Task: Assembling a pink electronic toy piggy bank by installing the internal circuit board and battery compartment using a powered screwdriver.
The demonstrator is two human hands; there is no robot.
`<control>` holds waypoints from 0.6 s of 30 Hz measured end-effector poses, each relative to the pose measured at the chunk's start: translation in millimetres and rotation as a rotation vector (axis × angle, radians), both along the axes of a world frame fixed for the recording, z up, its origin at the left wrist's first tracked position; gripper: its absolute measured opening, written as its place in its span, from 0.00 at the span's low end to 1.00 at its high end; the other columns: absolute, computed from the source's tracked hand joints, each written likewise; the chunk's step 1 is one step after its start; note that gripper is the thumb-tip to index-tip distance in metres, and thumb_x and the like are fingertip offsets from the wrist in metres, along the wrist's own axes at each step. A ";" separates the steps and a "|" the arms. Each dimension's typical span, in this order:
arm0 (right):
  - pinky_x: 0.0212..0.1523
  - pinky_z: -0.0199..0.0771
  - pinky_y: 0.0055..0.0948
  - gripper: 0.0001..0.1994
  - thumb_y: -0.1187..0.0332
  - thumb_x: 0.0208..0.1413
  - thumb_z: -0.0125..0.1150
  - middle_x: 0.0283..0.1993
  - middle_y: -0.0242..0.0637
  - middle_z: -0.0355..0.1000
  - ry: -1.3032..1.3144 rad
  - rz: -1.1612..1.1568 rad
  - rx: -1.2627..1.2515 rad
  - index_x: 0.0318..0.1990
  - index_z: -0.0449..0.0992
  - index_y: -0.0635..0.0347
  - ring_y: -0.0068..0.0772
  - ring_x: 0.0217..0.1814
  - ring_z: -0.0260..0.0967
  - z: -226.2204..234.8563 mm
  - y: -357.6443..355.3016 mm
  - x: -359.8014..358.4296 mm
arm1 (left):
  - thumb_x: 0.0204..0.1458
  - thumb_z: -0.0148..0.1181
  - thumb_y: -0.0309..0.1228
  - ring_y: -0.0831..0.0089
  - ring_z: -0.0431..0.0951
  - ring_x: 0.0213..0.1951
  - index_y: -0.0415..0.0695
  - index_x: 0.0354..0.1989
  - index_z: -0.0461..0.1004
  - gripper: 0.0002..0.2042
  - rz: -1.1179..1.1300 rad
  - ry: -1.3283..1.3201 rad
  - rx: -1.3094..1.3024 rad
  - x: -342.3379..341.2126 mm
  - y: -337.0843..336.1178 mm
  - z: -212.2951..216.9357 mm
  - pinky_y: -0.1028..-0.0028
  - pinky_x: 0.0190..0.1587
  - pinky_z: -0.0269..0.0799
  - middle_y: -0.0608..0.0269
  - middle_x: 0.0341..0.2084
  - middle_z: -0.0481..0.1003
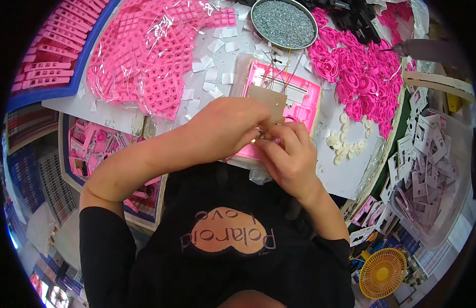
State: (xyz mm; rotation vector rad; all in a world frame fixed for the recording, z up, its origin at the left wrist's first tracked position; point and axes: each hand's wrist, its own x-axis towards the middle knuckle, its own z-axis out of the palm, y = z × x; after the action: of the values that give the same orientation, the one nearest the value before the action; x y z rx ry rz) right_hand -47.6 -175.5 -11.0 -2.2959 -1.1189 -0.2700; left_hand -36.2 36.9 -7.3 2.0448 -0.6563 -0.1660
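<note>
The pink housing (294, 97) lies open-side up on the surface (346, 174), just beyond the person's chest, with a small brown circuit board (268, 100) seated on it and thin wires (281, 69) running off its far edge. Both hands meet at the housing's near edge: the left hand (225, 131) is curled over it from the left, and the right hand (289, 154) pinches something tiny at the fingertips, too small to make out. The hands are together, touching, closed on that small part and the housing rim. To do this step well, it seems wise to keep the housing flat and pinned by the left hand while the right sets the part squarely, clear of the wires. To the right lie small white round pieces (348, 141) and a heap of pink wheel-like parts (356, 66); a round tin of grey screws (284, 21) stands far behind, and bagged pink grids (145, 61) lie far left.
</note>
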 end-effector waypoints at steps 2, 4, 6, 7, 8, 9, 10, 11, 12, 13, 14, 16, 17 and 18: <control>0.37 0.73 0.34 0.10 0.72 0.38 0.65 0.42 0.34 0.74 0.015 -0.001 -0.058 0.32 0.78 0.60 0.40 0.44 0.70 3.2 2.8 -1.9 | 0.49 0.64 0.23 0.53 0.76 0.34 0.41 0.37 0.71 0.09 -0.013 -0.071 0.022 -1.0 -2.5 -7.5 0.61 0.34 0.72 0.55 0.29 0.72; 0.39 0.72 0.36 0.09 0.71 0.39 0.64 0.41 0.34 0.73 0.033 0.002 -0.075 0.31 0.78 0.61 0.40 0.44 0.69 4.8 6.3 -2.3 | 0.49 0.64 0.23 0.51 0.74 0.35 0.42 0.36 0.70 0.09 -0.023 -0.101 0.043 -1.7 -2.7 -9.8 0.59 0.35 0.71 0.54 0.31 0.71; 0.39 0.70 0.37 0.09 0.71 0.39 0.63 0.40 0.34 0.72 0.057 0.007 -0.085 0.31 0.78 0.60 0.40 0.45 0.69 2.4 7.4 -2.5 | 0.49 0.64 0.24 0.51 0.74 0.36 0.42 0.36 0.69 0.10 -0.031 -0.089 0.062 -1.7 -1.9 -10.0 0.58 0.35 0.71 0.55 0.31 0.70; 0.40 0.70 0.37 0.09 0.71 0.39 0.63 0.39 0.34 0.72 0.069 0.013 -0.089 0.31 0.78 0.60 0.40 0.45 0.68 1.6 8.1 -1.9 | 0.50 0.63 0.24 0.51 0.74 0.36 0.42 0.37 0.69 0.09 -0.025 -0.095 0.080 -2.3 -1.5 -9.7 0.58 0.35 0.71 0.55 0.32 0.70; 0.39 0.69 0.37 0.09 0.71 0.39 0.63 0.39 0.34 0.72 0.055 0.018 -0.094 0.31 0.78 0.60 0.39 0.45 0.68 1.4 8.5 -1.1 | 0.50 0.63 0.24 0.51 0.74 0.36 0.42 0.37 0.69 0.09 -0.019 -0.101 0.098 -3.3 -1.3 -9.3 0.58 0.35 0.71 0.54 0.32 0.70; 0.39 0.69 0.37 0.09 0.70 0.39 0.63 0.39 0.34 0.72 0.041 0.023 -0.098 0.32 0.78 0.60 0.39 0.46 0.69 1.3 8.9 -0.2 | 0.51 0.63 0.24 0.51 0.75 0.36 0.42 0.37 0.69 0.09 -0.013 -0.107 0.117 -4.2 -1.0 -8.8 0.58 0.35 0.71 0.54 0.32 0.71; 0.39 0.69 0.37 0.09 0.70 0.39 0.63 0.39 0.33 0.72 0.027 0.025 -0.104 0.32 0.78 0.60 0.39 0.46 0.69 1.2 9.2 0.2 | 0.51 0.62 0.24 0.51 0.75 0.36 0.42 0.37 0.69 0.09 -0.002 -0.092 0.107 -4.6 -0.6 -8.1 0.58 0.35 0.71 0.54 0.32 0.71; 0.38 0.70 0.37 0.09 0.72 0.38 0.65 0.39 0.34 0.72 0.026 0.024 -0.097 0.32 0.78 0.60 0.40 0.45 0.69 1.5 9.9 0.8 | 0.51 0.62 0.24 0.50 0.75 0.36 0.42 0.38 0.69 0.09 0.010 -0.078 0.097 -4.8 0.0 -6.9 0.58 0.35 0.71 0.54 0.32 0.71; 0.37 0.71 0.37 0.10 0.73 0.38 0.68 0.39 0.34 0.72 0.024 0.023 -0.091 0.31 0.79 0.59 0.41 0.44 0.69 2.1 10.8 1.4 | 0.51 0.62 0.24 0.50 0.75 0.36 0.42 0.38 0.69 0.09 0.021 -0.064 0.088 -5.1 0.3 -6.3 0.57 0.35 0.71 0.53 0.32 0.71; 0.36 0.71 0.37 0.10 0.74 0.37 0.70 0.39 0.34 0.72 0.022 0.023 -0.082 0.31 0.79 0.58 0.42 0.43 0.69 2.4 11.8 1.9 | 0.52 0.62 0.23 0.49 0.75 0.36 0.42 0.39 0.69 0.09 0.028 -0.055 0.084 -5.7 0.5 -6.5 0.57 0.35 0.71 0.53 0.32 0.71; 0.37 0.71 0.38 0.10 0.74 0.37 0.70 0.39 0.34 0.72 0.038 0.025 -0.082 0.31 0.79 0.58 0.42 0.43 0.69 2.7 12.1 2.0 | 0.52 0.62 0.23 0.49 0.75 0.36 0.42 0.39 0.69 0.09 0.034 -0.046 0.080 -6.2 0.6 -6.7 0.57 0.35 0.71 0.52 0.32 0.71; 0.39 0.71 0.38 0.10 0.74 0.38 0.69 0.40 0.34 0.72 0.068 0.031 -0.085 0.31 0.79 0.58 0.42 0.44 0.69 4.1 12.0 2.3 | 0.51 0.61 0.23 0.50 0.75 0.36 0.41 0.40 0.69 0.09 0.043 -0.044 0.090 -6.9 0.2 -5.9 0.57 0.35 0.72 0.53 0.32 0.72; 0.39 0.71 0.39 0.10 0.74 0.38 0.68 0.41 0.34 0.72 0.072 0.034 -0.112 0.33 0.80 0.58 0.42 0.45 0.68 6.2 12.0 2.3 | 0.50 0.60 0.23 0.51 0.76 0.37 0.41 0.40 0.69 0.10 0.046 -0.052 0.104 -7.0 -0.4 -4.8 0.57 0.36 0.73 0.54 0.32 0.72; 0.40 0.71 0.39 0.11 0.74 0.39 0.68 0.42 0.34 0.72 0.076 0.038 -0.139 0.35 0.81 0.58 0.42 0.46 0.68 8.9 11.9 1.6 | 0.50 0.59 0.23 0.52 0.77 0.37 0.41 0.40 0.68 0.10 0.049 -0.059 0.118 -7.0 -0.6 -4.0 0.58 0.36 0.74 0.54 0.32 0.73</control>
State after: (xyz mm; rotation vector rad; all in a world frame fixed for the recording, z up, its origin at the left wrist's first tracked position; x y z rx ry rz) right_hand -46.0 -163.6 -2.0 -2.3815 -1.1741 -0.0922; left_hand -43.2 36.3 -11.3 2.1842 -0.6453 -0.1181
